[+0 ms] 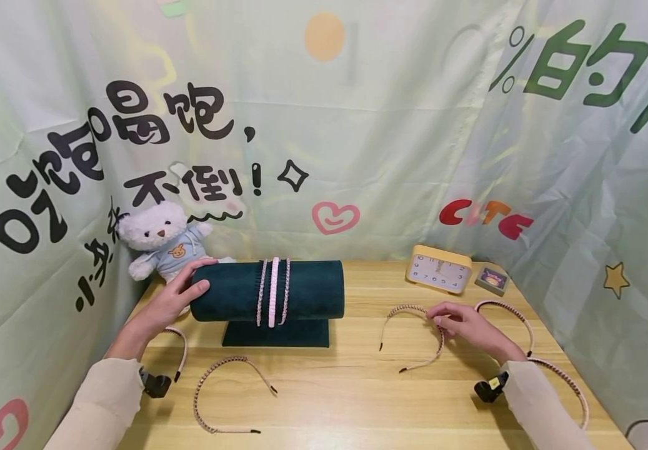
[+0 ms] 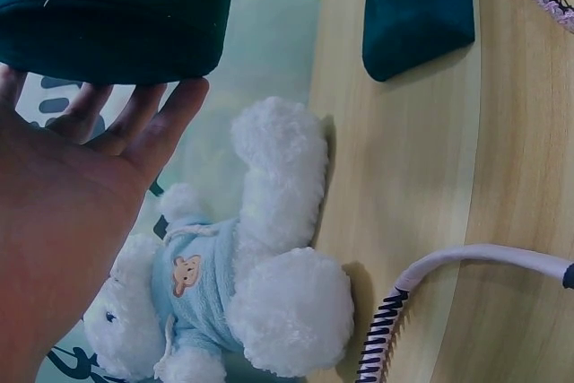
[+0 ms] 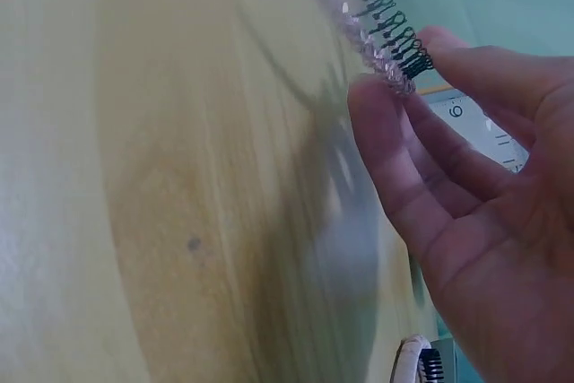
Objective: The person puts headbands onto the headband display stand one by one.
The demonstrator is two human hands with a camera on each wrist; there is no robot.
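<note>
A dark green velvet headband stand (image 1: 312, 290), a horizontal roll on a flat base, carries three headbands near its middle: a thick pale pink one (image 1: 273, 294) between two thin beaded ones. My left hand (image 1: 174, 297) holds the roll's left end, thumb in front. In the left wrist view its fingers touch the roll's end (image 2: 117, 42). To the stand's right, my right hand (image 1: 470, 322) pinches a beaded headband (image 1: 405, 307) at its arch between thumb and fingers. Small dark comb loops (image 3: 390, 20) line that headband's inner side in the right wrist view.
More headbands lie on the wooden table (image 1: 346, 400): one in front (image 1: 202, 378), one by my left wrist (image 1: 184, 350), others at right (image 1: 517, 315). A white teddy bear (image 1: 160, 231) sits behind the stand. A yellow clock (image 1: 438, 270) and small framed box (image 1: 491, 279) stand back right.
</note>
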